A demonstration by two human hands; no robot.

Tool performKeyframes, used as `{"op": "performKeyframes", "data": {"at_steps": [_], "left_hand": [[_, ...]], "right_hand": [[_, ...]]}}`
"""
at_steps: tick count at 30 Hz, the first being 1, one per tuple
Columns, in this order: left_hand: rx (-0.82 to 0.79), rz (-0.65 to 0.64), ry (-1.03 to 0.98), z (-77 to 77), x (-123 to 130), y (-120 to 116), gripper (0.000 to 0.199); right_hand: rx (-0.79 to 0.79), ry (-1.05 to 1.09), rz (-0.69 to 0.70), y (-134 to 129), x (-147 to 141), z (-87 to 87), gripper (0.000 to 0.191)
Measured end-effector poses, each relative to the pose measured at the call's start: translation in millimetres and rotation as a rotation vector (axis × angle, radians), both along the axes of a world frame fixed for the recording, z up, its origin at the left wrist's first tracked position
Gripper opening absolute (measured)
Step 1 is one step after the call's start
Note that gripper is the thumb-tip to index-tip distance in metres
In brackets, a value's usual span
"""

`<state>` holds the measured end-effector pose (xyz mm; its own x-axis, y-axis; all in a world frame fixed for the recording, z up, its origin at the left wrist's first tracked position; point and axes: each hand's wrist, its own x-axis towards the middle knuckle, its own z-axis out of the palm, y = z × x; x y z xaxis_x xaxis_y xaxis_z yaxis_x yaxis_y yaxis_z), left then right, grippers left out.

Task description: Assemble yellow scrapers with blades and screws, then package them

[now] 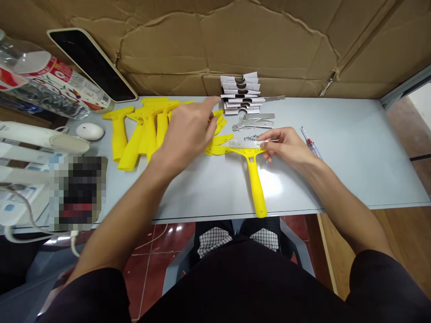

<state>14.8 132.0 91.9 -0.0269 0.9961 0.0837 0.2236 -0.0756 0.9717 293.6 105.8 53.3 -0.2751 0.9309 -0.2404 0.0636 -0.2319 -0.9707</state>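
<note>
My right hand (281, 144) pinches the right end of a flat metal blade (243, 144) between thumb and fingers. The blade lies along the wide head of a yellow scraper handle (256, 188), whose grip points toward me at the front edge of the table. My left hand (190, 134) hovers left of it with the index finger stretched out and the thumb apart. Below and beside that hand lie flat yellow pieces (220, 149), partly covered by it. Just behind the blade is a small heap of screws (252, 137).
Several yellow handles (118, 134) lie at left. Metal plates (259, 122) and blades in white paper sleeves (240, 96) sit toward the cardboard (229, 45). A screwdriver (311, 142) rests at right. Left are a mouse (90, 131), tablet (94, 63), bottle (67, 80) and cables.
</note>
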Motion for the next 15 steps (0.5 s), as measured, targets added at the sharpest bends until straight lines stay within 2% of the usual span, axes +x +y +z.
{"op": "performKeyframes", "data": {"at_steps": [2, 5, 8, 11, 15], "left_hand": [[0.169, -0.055, 0.206, 12.9, 1, -11, 0.042], [0.259, -0.128, 0.162, 14.7, 6, -20, 0.024], [0.113, -0.135, -0.054, 2.0, 14, -21, 0.011], [-0.072, -0.073, -0.216, -13.3, 22, -19, 0.016], [-0.139, -0.032, -0.222, -26.3, 26, -22, 0.013]], "right_hand": [[0.003, -0.006, 0.005, 0, 0, 0.2, 0.017], [0.001, 0.001, -0.004, 1, 1, -0.9, 0.015], [-0.005, 0.021, -0.007, 2, 1, -3.1, 0.016], [-0.004, 0.029, -0.002, 3, 1, -4.7, 0.019], [0.002, 0.010, -0.007, 4, 4, -5.1, 0.017]]}}
